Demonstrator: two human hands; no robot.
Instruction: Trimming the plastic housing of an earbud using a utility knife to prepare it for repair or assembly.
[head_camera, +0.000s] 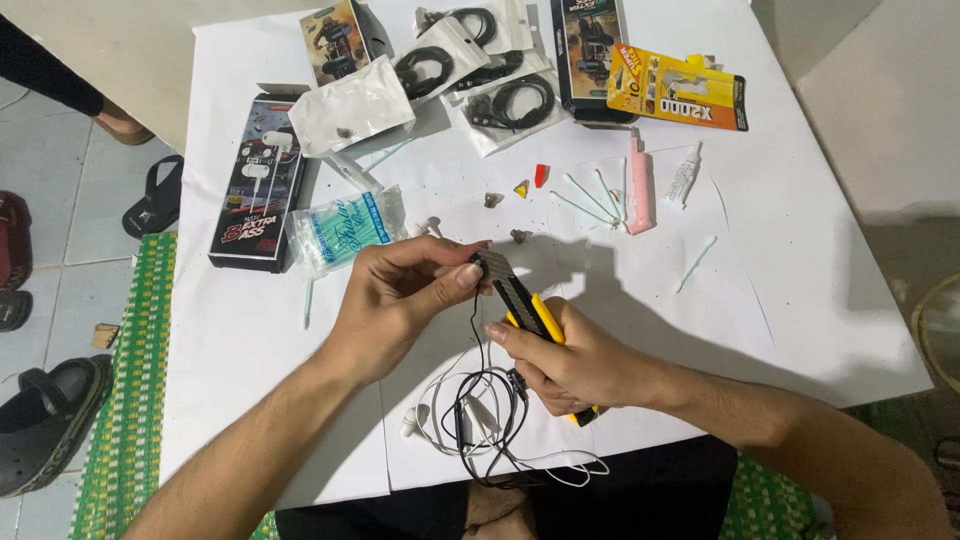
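While the right hand (575, 365) clamps a yellow utility knife (530, 312), the left hand (400, 295) pinches a black earpiece (478, 266) at its blade; beyond the knife, 3 clear bags (500, 100) hold black earphones, a packet (345, 228) cotton swabs

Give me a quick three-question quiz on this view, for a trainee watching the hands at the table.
1. True or false: the right hand grips a yellow utility knife.
2. What does the left hand pinch at the blade's tip? A) a cotton swab B) a black earphone piece C) the glue tube
3. Which lies nearer the hands: the tangle of earphone cables or the pink stick?

Key: 1 true. 2 B. 3 the tangle of earphone cables, just below the hands; the pink stick lies farther up the white table.
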